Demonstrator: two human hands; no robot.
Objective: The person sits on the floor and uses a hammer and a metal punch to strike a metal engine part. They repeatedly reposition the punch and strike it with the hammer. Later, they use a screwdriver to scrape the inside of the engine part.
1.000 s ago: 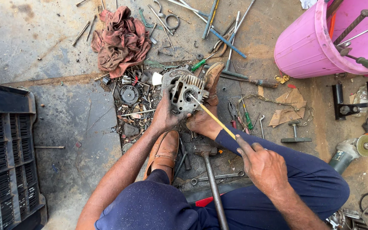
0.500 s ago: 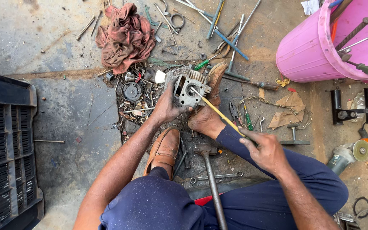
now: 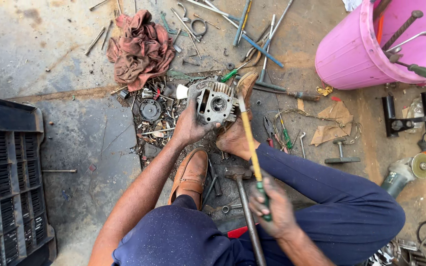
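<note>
The left hand (image 3: 189,125) grips the engine part (image 3: 215,102) on the floor. The right hand (image 3: 272,209) is closed around a yellow-shafted screwdriver (image 3: 250,140) near the hammer (image 3: 242,197).

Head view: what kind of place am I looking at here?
Probably a floor-level repair workshop. Hand tools lie scattered on stained concrete, a pink bucket holds more, and the left hand steadies a finned engine part.

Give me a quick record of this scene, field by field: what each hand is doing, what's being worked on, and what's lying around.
left hand: grips the finned metal engine part
right hand: holds a yellow-shafted screwdriver, tip toward the part
support: part sits on the floor by the person's foot
nearby: hammer, red rag, pink bucket, black crate
</note>
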